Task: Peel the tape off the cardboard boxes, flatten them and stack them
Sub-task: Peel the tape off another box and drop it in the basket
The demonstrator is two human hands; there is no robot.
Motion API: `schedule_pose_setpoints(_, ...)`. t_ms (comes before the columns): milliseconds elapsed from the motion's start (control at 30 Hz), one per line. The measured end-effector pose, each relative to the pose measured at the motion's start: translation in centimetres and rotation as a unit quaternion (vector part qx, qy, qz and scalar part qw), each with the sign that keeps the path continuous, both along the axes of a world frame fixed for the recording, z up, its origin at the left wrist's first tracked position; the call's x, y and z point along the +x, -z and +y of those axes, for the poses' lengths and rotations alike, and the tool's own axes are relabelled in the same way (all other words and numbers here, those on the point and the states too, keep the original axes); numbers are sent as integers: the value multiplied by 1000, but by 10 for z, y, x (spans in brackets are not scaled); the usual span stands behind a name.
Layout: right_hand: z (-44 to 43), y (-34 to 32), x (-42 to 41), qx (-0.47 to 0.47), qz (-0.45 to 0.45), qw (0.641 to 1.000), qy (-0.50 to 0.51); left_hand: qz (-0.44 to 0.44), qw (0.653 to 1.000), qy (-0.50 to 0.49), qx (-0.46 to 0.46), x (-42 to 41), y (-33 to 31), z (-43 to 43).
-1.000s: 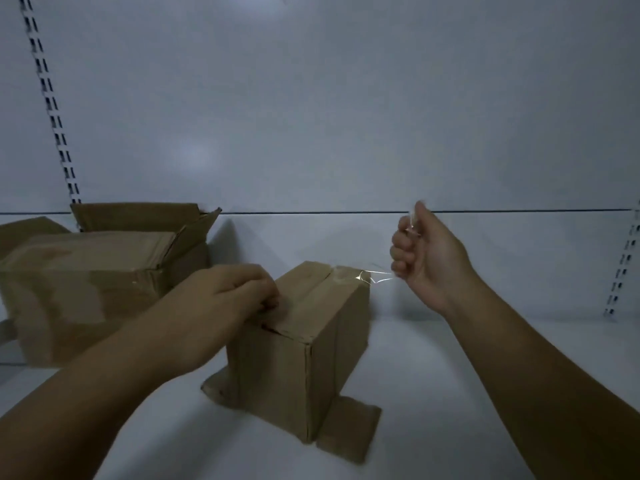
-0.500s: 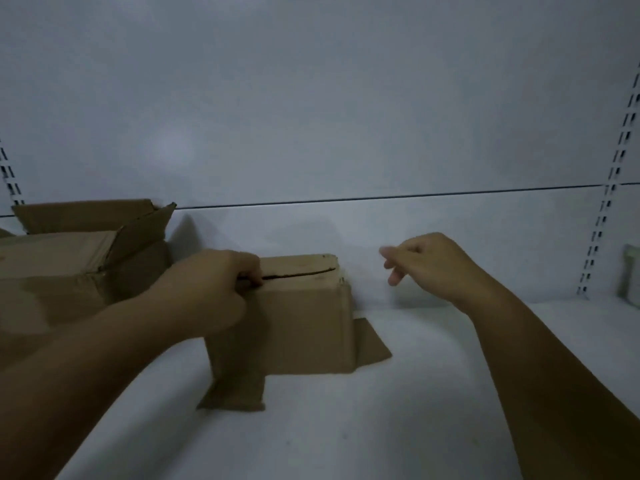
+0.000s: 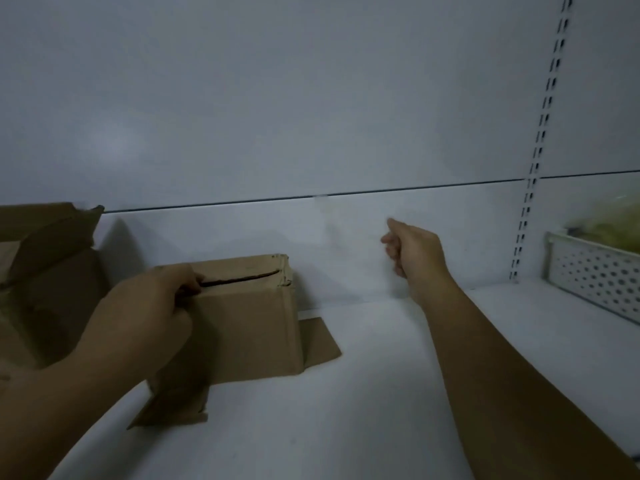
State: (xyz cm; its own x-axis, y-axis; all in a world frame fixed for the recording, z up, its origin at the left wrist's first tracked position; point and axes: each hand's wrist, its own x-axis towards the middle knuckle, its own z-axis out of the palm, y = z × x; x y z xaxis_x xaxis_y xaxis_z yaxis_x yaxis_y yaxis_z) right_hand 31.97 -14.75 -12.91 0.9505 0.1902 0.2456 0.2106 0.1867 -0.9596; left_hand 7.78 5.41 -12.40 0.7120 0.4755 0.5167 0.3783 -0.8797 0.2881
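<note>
Left of centre, gripping box (image 3: 249, 327) by top seam with left hand (image 3: 145, 313). Right hand (image 3: 415, 251) raised right of centre, fingers curled; cannot tell if pinching anything.

Head camera faces forward-down, close over the shelf (image 3: 363, 410).

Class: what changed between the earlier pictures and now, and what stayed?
The right hand swung rightward, away from the small box; the tape strip no longer joins them. The box turned from corner-on to face-on. The left hand still grips its top seam; the large box stays at its left.
</note>
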Motion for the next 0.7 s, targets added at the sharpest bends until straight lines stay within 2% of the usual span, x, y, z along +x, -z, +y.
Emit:
schedule_pose_setpoints(67, 10, -5, -11, 61, -18, 993, -104, -41, 998, 49, -9, -5, -3, -2)
schedule_pose_setpoints(133, 17, -6, -22, 73, -56, 981, -172, -104, 985, 133, -19, -3, -11, -15)
schedule_pose_setpoints(233, 23, -9, -40, 80, -94, 963, -238, -162, 947, 231, -152, 15, -40, -40)
schedule_pose_setpoints(267, 24, -9, -47, 78, -102, 957, -260, -168, 934, 259, -179, 21, -48, -47)
schedule_pose_setpoints(333, 22, -10, -61, 72, -128, 947, -285, -121, 931, 315, -136, 29, -62, -56)
schedule_pose_setpoints(367, 18, -12, -66, 59, -140, 945, -288, -88, 929, 337, -123, 33, -68, -58)
schedule_pose_setpoints(433, 3, -19, -77, 14, -155, 950, -270, -65, 907, 377, -179, 47, -81, -64)
schedule_pose_setpoints(500, -20, -32, -80, 1, -157, 962, -225, -118, 868, 404, -263, 70, -94, -75)
schedule_pose_setpoints(600, -64, -53, -81, 79, -123, 973, -180, -208, 808, 417, -361, 108, -115, -99)
schedule_pose_setpoints(700, -103, -64, -85, 156, -82, 974, -142, -204, 756, 461, -418, 144, -125, -135)
